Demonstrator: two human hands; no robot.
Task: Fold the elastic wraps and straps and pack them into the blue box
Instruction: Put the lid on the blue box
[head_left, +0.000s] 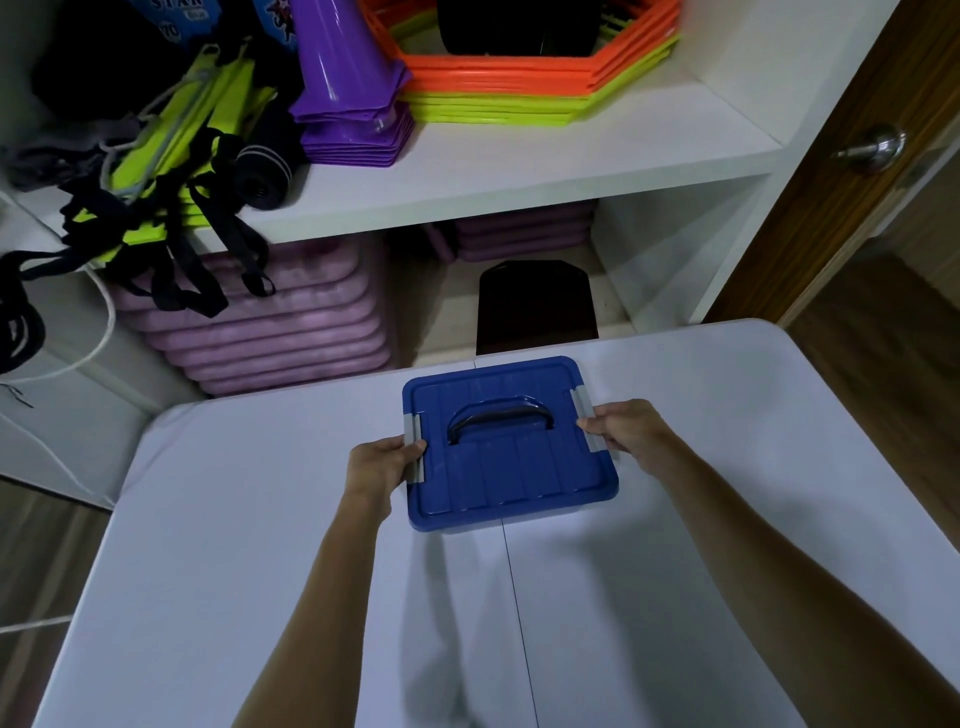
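Gripping the closed blue box (511, 447) on the white table (727, 493), left hand (382, 460) and right hand (626, 428) each pinch a grey side latch, while the straps (171, 244) hang from the shelf (519, 171) far upper-left, nearer the left hand.

My two bare forearms, no sleeves showing, left hand (382, 464) and right hand (626, 427) without rings, watch or gloves
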